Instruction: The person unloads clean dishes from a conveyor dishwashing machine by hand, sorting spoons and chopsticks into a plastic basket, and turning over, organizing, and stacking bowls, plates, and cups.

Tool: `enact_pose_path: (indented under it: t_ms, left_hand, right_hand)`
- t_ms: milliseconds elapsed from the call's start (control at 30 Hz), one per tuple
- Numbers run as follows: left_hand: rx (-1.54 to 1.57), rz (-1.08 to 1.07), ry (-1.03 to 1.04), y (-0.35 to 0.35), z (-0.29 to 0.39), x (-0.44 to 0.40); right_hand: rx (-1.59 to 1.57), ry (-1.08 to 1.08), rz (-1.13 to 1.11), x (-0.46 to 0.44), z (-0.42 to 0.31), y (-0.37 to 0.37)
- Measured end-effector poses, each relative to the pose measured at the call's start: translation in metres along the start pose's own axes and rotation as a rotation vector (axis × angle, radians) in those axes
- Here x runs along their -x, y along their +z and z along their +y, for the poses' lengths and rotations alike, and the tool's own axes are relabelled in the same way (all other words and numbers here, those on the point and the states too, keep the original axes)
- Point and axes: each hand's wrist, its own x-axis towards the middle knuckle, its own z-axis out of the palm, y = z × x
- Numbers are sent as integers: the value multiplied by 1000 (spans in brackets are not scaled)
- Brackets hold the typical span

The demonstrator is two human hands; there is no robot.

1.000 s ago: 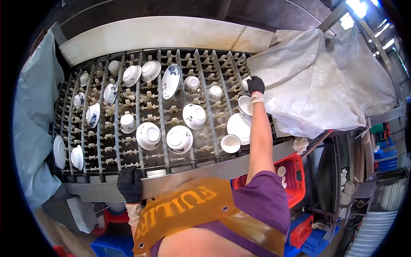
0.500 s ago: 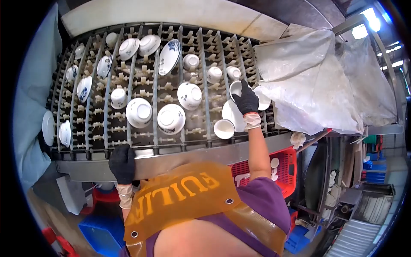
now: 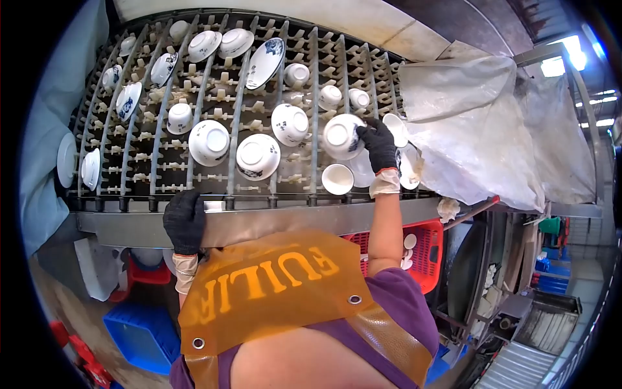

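Note:
My right hand (image 3: 379, 144), in a black glove over a pale one, is closed on the rim of a white bowl (image 3: 341, 136) with blue decoration. That bowl is tilted, its foot ring facing up, over the pegged conveyor (image 3: 220, 113). Just below it is a small white cup (image 3: 337, 179), mouth toward me. More white dishes, partly hidden, lie beside and beneath my right wrist, including a bowl (image 3: 395, 129). My left hand (image 3: 184, 222), also gloved in black, is closed over the conveyor's metal front rail (image 3: 285, 223), its fingertips mostly hidden.
Several upturned bowls, cups and an oval dish (image 3: 265, 63) sit among the pegs. A plastic curtain (image 3: 466, 123) hangs at the right, with a blue-grey one (image 3: 61, 110) at the left. Below the rail are a red basket (image 3: 429, 256) with small white pieces and a blue crate (image 3: 139, 337).
My right hand has brought a bowl leftward over the conveyor, its foot ring now showing. My left hand stays at the rail. The dishes on the conveyor sit slightly higher in view.

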Motion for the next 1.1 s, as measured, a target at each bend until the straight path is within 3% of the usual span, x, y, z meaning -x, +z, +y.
enact_pose_path:
  t_ms: [33, 133, 267, 333, 367, 567, 633, 767, 833, 867, 900, 1000, 1100]
  left_hand:
    - [4, 3, 1, 1, 1, 0]
    - [8, -7, -12, 2, 4, 2]
    - [40, 15, -9, 6, 9, 3]
    - [48, 21, -13, 8, 14, 2]
    - [43, 6, -14, 8, 18, 2]
    - [0, -2, -6, 15, 28, 0]
    - [-17, -34, -42, 17, 33, -1]
    - [-11, -58, -52, 17, 44, -5]
    - [-18, -54, -44, 19, 47, 0]
    - [-23, -48, -38, 20, 48, 1]
    - [-26, -44, -35, 21, 48, -1]
    - [-54, -38, -41, 27, 50, 1]
    - [-53, -55, -20, 31, 57, -2]
  right_hand:
    - [402, -81, 64, 1, -1, -3]
    - [952, -26, -130, 2, 12, -25]
    - [821, -190, -193, -6, 40, -56]
    - [908, -317, -343, -13, 39, -65]
    - [845, -78, -524, -26, 38, -74]
    - [805, -181, -396, -20, -106, -58]
    - [1202, -585, -105, -48, -124, -40]
    - [1255, -1145, 14, -143, -96, -4]
    - [1538, -1038, -98, -170, -66, 21]
    - [1339, -1116, -180, -166, -57, 13]
    - [1132, -1123, -123, -175, -40, 13]
    - [797, -851, 138, -114, -40, -2]
    - [1187, -672, 408, -52, 15, -28]
